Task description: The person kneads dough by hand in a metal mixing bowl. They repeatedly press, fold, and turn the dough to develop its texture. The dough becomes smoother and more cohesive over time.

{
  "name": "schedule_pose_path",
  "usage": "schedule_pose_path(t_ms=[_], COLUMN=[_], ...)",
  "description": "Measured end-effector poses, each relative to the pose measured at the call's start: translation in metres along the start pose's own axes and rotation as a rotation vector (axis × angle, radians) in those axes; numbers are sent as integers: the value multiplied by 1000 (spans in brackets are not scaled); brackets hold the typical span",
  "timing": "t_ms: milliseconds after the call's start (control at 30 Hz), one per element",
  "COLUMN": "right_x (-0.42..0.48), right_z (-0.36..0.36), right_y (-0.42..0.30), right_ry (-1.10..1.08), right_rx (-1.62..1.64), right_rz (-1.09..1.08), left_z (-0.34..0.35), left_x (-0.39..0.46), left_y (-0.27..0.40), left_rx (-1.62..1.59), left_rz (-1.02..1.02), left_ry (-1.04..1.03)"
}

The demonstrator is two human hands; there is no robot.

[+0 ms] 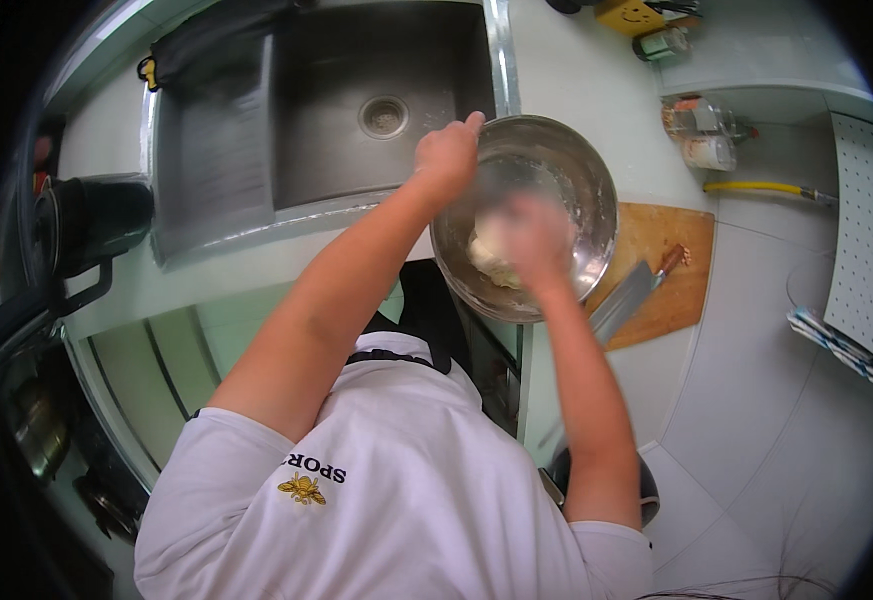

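Note:
A large stainless steel mixing bowl (pixel 597 225) sits at the counter's front edge, right of the sink, and holds pale dough (pixel 490 251). My left hand (pixel 449 156) grips the bowl's rim on the sink side. Inside the bowl, my right hand (pixel 537 232) is blurred by motion and lies on the dough; its fingers cannot be made out clearly. Floury residue clings to the bowl's inner wall.
A wooden cutting board (pixel 676 300) with a cleaver (pixel 624 300) lies right of the bowl. Behind my left hand is a steel sink (pixel 331 165). A dark pitcher (pixel 102 221) stands far left. Plastic bottles (pixel 706 131) and a yellow hose (pixel 763 187) are at the right.

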State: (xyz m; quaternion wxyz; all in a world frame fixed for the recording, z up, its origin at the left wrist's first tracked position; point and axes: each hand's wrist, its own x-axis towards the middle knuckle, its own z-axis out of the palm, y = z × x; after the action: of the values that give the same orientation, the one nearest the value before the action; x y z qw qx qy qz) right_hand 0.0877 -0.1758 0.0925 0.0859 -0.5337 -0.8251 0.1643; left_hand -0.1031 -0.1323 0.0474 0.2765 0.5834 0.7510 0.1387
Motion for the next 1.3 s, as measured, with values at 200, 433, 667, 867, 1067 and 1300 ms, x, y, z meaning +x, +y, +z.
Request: schedule_pose_path(t_ms=[200,433,667,867,1067,1300], right_x=[-50,23,103,119,57,-39], right_z=[32,61,81,75,-42,-28], right_y=[-5,24,45,50,30,16], right_ry=[205,223,248,25,-625,-530], right_rx=[-152,-56,-104,-227,319,79], right_rz=[-103,-90,72,325,-6,66], left_z=[-2,-2,-2,-5,-3,-3], left_x=[0,-2,-7,-5,-11,-8], left_y=[3,-2,-2,5,-2,2], left_rx=[-3,-53,-105,-98,-43,-40], left_rz=[24,35,-12,-24,71,12], left_ry=[-52,-34,-24,-25,47,-62])
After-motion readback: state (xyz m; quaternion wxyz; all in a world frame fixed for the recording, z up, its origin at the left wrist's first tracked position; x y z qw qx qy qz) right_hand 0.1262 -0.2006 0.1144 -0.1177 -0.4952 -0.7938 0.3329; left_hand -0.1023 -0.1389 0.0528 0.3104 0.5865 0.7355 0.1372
